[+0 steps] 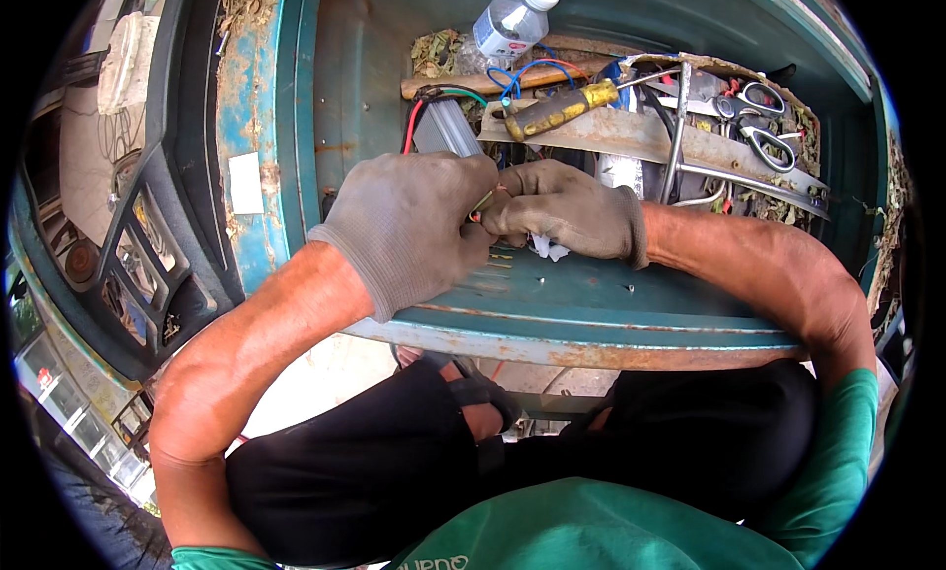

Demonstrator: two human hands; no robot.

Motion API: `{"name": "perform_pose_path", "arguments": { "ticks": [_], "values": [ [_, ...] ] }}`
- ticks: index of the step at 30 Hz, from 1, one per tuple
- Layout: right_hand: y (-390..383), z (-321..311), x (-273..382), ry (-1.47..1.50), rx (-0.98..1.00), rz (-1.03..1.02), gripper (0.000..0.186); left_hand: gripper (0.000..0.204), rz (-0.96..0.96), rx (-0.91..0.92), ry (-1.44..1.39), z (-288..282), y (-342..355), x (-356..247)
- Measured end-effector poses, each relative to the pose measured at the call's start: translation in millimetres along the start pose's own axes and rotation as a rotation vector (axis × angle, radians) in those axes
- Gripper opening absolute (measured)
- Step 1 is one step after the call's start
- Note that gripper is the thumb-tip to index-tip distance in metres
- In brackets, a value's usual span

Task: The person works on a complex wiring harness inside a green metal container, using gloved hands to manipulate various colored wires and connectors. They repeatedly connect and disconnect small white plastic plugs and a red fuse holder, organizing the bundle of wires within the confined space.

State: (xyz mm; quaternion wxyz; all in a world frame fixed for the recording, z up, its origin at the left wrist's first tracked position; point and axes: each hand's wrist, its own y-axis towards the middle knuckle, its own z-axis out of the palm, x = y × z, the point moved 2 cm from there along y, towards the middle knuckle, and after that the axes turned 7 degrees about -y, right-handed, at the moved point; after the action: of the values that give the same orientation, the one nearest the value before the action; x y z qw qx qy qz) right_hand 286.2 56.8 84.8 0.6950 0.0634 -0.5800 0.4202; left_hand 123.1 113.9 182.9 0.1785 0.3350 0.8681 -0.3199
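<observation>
My left hand (404, 225) and my right hand (572, 215), both in grey knit gloves, meet in the middle of a teal metal box (690, 329), fingers pinched around a thin wire (483, 201). Its far end is hidden by the gloves. Just beyond my knuckles lies a ribbed silver case (446, 129) with red, black and green leads (410, 125) rising beside it. Some white scraps (548, 247) sit under my right fingers.
Behind lie a yellow screwdriver (557, 115), plastic bottle (510, 28), wooden handle (448, 85), blue wire (512, 75), metal bars (724, 176), scissors (769, 146) and dry leaves. A black plastic panel (168, 225) stands at left. My knees are against the near side, below.
</observation>
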Motion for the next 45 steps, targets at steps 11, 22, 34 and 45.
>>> {"name": "perform_pose_path", "arguments": {
  "ticks": [11,22,34,45],
  "values": [
    [3,1,-1,-0.063,-0.015,0.084,0.032,0.018,0.103,-0.036,-0.086,-3,-2,6],
    [2,-3,5,-0.090,-0.068,0.049,0.027,0.016,0.094,-0.055,-0.048,0,2,9],
    [1,-7,4,-0.149,-0.080,0.024,0.032,0.017,0.065,-0.069,-0.023,2,3,10],
    [4,-8,-1,-0.057,-0.044,-0.001,0.030,0.022,0.071,-0.079,-0.033,0,3,8]
  ]
}}
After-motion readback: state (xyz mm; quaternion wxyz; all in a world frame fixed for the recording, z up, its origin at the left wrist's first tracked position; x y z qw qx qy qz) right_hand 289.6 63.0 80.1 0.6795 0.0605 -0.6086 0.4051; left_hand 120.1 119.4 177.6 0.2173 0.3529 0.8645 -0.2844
